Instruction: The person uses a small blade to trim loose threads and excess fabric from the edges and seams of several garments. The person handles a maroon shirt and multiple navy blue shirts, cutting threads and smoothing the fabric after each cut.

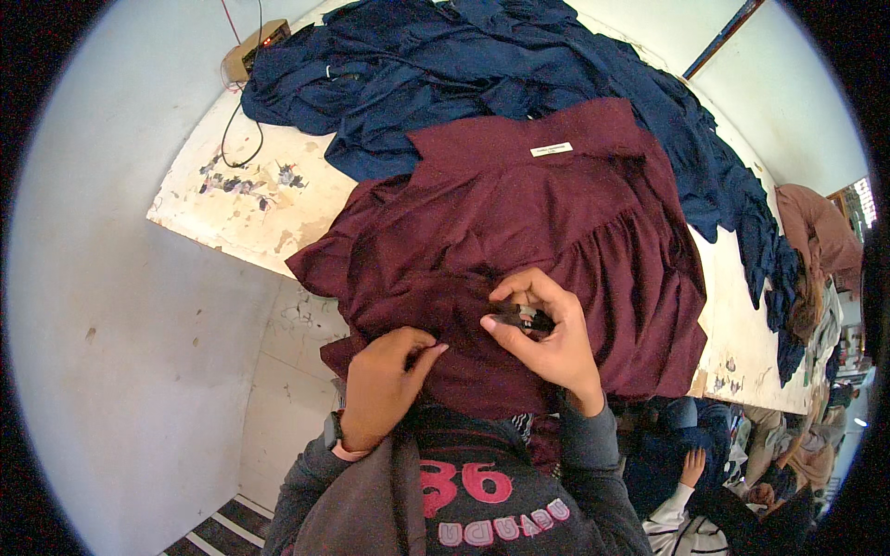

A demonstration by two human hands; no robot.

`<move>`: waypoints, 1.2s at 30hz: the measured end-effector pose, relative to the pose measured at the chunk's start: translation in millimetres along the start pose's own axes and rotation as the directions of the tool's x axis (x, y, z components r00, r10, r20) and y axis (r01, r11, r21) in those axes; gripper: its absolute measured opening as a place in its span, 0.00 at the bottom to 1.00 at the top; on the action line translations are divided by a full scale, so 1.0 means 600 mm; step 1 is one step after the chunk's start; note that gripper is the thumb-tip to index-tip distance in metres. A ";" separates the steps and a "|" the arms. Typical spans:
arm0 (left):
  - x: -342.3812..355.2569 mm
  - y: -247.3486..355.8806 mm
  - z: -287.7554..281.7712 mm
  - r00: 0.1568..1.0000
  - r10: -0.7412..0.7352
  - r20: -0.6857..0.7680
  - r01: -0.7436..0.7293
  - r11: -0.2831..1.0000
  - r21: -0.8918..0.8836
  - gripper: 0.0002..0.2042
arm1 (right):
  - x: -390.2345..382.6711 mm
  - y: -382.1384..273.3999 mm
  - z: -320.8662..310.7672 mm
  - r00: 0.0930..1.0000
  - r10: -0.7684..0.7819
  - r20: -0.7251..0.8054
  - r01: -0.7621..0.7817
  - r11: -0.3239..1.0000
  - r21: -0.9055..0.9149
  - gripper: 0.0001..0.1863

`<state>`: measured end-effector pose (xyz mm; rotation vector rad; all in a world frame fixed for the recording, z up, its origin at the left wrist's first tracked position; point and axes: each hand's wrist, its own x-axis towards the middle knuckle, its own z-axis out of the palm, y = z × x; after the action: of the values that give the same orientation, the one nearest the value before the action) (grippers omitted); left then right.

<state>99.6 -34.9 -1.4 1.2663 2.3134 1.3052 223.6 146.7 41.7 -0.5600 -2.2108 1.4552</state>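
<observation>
A maroon garment (593, 195) with a pale label near its top is spread over the table (199, 208) and hangs past the front edge. My left hand (380, 380) is closed on its fabric low in the middle, thumb and forefinger pinched on the cloth. Just to the right, my right hand (556, 347) grips a small dark tool (528, 315), apparently thread snips, over the same cloth.
Navy garments (445, 51) are heaped along the back and right. A brown box (243, 57) with a black cable sits at the back left. At the right are brown cloths (807, 222) and, lower, another person's hand (692, 463). A white wall (93, 278) bounds the left.
</observation>
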 end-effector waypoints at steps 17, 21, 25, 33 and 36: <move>-0.034 -0.069 -0.048 0.792 -0.173 0.586 0.610 0.173 -0.773 0.11 | -0.046 -0.032 0.046 0.939 -0.322 0.119 0.333 0.771 -0.543 0.13; -0.041 -0.065 -0.056 0.805 -0.114 0.582 0.592 0.212 -0.778 0.10 | -0.053 -0.036 0.054 0.903 -0.384 0.190 0.418 0.694 -0.586 0.13; -0.050 -0.090 -0.147 0.901 0.141 0.410 0.344 0.342 -0.874 0.11 | -0.053 -0.038 0.041 0.912 -0.373 0.172 0.408 0.771 -0.490 0.19; -0.039 -0.134 -0.238 0.952 -0.285 -0.107 0.274 0.956 -0.109 0.11 | 0.009 0.037 0.042 0.942 -0.328 -0.069 0.292 0.903 -0.315 0.21; -0.022 -0.117 -0.206 0.956 -0.262 -0.134 0.240 0.958 -0.159 0.16 | -0.010 0.049 0.053 0.757 -0.645 0.100 0.555 0.555 -0.619 0.13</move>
<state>1.0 -137.0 14.2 0.8214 2.3397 1.4888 213.8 130.3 2.3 -0.0309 -2.3885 0.2951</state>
